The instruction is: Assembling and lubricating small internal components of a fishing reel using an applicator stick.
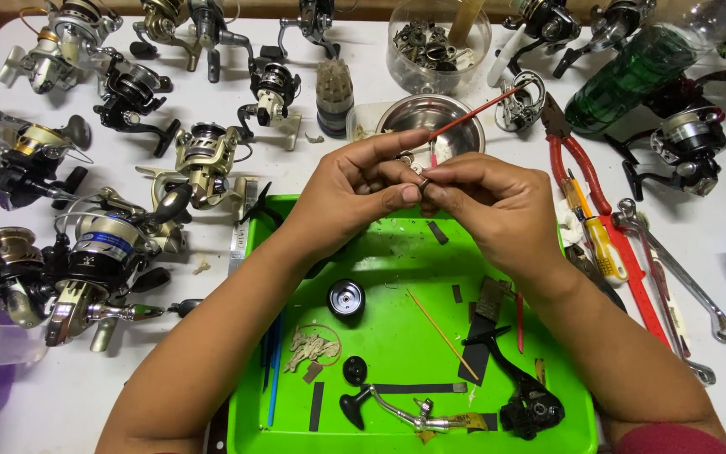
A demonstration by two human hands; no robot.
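**Pinching a Small Reel Part Over the Green Tray**

Working at the middle of the scene, the left hand [361, 189] and the right hand [485, 206] met fingertip to fingertip above the far edge of the green tray [397, 336]. Between them sat a small metal ring-like part [423, 182], too small to make out in detail. The left thumb and forefinger were closed on it from the left, and the right thumb and forefinger closed on it from the right. A thin red stick [476, 113] ran up and to the right from the right hand's grip, its far end near a reel rotor [521, 101].

By the look of it, the step in hand was fine work on that small part, cleaning or fitting it, while the reel lay in pieces. Any next move would call for a steady pinch and very small motions, since the part could easily drop among the bits on the tray.

Both forearms came in from the near edge and angled inward, wrists raised off the tray, remaining fingers curled loosely.

On the tray lay a black spool [346, 298], a crank handle [397, 409] and a black reel body [527, 403]. Beyond the hands stood a steel bowl [430, 113]; red-handled pliers [577, 151] lay to the right, and assembled spinning reels [94, 261] crowded the left of the white table [699, 353].
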